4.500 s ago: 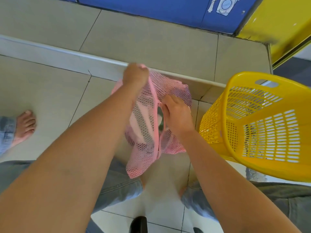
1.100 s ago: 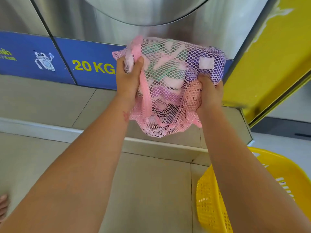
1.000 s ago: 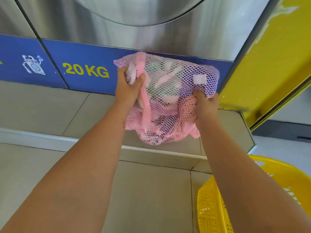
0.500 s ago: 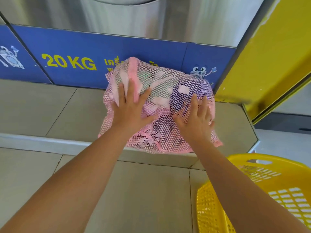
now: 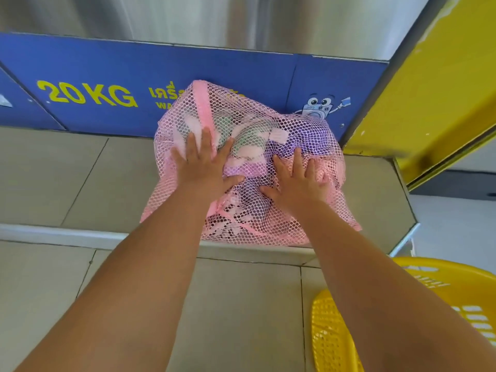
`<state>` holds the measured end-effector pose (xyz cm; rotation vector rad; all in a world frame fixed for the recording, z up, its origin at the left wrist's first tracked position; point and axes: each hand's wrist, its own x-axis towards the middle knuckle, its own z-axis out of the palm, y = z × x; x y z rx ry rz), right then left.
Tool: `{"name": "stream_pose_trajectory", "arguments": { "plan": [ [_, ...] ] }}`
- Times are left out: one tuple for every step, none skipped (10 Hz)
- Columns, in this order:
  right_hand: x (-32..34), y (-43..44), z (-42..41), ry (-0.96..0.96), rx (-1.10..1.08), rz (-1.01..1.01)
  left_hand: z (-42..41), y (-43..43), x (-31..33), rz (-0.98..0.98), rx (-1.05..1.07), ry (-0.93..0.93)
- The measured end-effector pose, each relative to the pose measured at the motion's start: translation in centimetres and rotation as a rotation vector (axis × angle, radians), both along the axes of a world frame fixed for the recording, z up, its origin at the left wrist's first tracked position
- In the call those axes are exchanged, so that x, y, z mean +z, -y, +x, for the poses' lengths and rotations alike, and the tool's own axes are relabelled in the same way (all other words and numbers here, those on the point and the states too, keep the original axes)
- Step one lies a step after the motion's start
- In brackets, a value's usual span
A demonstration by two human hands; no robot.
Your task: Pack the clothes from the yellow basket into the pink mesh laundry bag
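The pink mesh laundry bag (image 5: 268, 224), stuffed with purple, white and green clothes, lies on a raised tiled step against the blue panel of a washing machine. My left hand (image 5: 204, 167) rests flat on the bag's left side, fingers spread. My right hand (image 5: 298, 181) lies flat on its right side, fingers spread as well. Neither hand grips the mesh. The yellow basket (image 5: 332, 336) stands on the floor at the lower right, partly behind my right forearm; the part of its inside that shows holds no clothes.
The tiled step (image 5: 80, 178) has a metal-edged front and an angled right corner. Behind it rises the steel washer with a blue "20 KG" panel (image 5: 88, 95). A yellow wall panel (image 5: 429, 84) stands at the right. Tiled floor (image 5: 241, 318) lies below.
The bag, held up in both fists a second ago, now lies on the step. Both hands have let go and spread flat on top of it.
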<state>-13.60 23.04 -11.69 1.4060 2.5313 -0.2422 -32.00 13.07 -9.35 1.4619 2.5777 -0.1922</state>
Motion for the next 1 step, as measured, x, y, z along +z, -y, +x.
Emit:
{"name": "stream_pose_trajectory", "arguments": {
  "plan": [
    [5.08,1.65,1.15,-0.045,-0.014,-0.104,1.54,1.27,4.6,-0.165,-0.002,-0.038]
  ]
}}
